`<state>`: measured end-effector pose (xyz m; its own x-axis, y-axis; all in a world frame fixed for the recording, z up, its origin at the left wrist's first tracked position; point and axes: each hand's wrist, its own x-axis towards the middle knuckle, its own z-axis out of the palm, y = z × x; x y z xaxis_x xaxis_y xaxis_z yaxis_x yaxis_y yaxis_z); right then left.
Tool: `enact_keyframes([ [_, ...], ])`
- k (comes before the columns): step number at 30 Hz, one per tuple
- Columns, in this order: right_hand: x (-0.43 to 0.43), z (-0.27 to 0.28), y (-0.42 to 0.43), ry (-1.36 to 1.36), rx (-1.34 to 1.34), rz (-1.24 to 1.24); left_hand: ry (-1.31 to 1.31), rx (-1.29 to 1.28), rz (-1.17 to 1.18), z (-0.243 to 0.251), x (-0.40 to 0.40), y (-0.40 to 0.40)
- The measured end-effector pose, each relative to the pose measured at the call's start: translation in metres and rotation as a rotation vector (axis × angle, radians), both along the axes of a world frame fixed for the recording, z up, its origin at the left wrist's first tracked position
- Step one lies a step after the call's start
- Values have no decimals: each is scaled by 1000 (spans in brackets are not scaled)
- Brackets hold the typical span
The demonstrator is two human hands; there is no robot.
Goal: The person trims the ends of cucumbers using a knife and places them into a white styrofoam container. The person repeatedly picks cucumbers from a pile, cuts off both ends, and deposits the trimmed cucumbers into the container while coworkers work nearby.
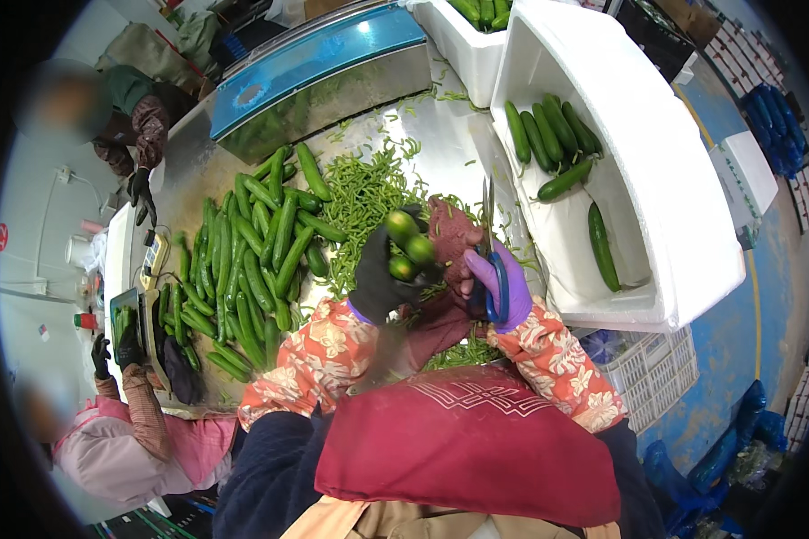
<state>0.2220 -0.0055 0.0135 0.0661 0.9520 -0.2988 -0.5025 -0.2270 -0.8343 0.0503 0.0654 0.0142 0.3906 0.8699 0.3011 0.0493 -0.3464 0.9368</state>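
Observation:
My left hand [387, 276], in a black glove, grips several cucumbers [419, 249], their ends pointing up at the camera. Against them on the right is a reddish-brown cloth [450, 236], touched by the bare-looking fingertips of my right hand [509, 290], otherwise in a purple glove. That hand also holds scissors [497, 269] with blue handles, blades pointing away from me. Beneath my hands lies a heap of small green trimmings [364, 192] on the metal table [445, 135]. A large pile of cucumbers [249, 249] lies to the left.
A white foam box [647, 202] at right holds several cucumbers [556, 131]; another foam box [468, 54] stands behind. A metal housing with a blue top [317, 60] borders the table. Two co-workers are at the left, one near a scale [127, 310]. A white plastic crate [654, 370] is lower right.

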Motion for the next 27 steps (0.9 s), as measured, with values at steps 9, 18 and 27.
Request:
enact_keyframes([
  [9,6,-41,-39,-825,134,-47,-1028,-870,-136,1,-40,46],
  [18,7,-32,-30,-988,366,-49,-1103,-1070,-253,-23,-14,21],
  [27,12,-24,-30,-1014,299,2,-999,-1085,-404,-16,-7,8],
])
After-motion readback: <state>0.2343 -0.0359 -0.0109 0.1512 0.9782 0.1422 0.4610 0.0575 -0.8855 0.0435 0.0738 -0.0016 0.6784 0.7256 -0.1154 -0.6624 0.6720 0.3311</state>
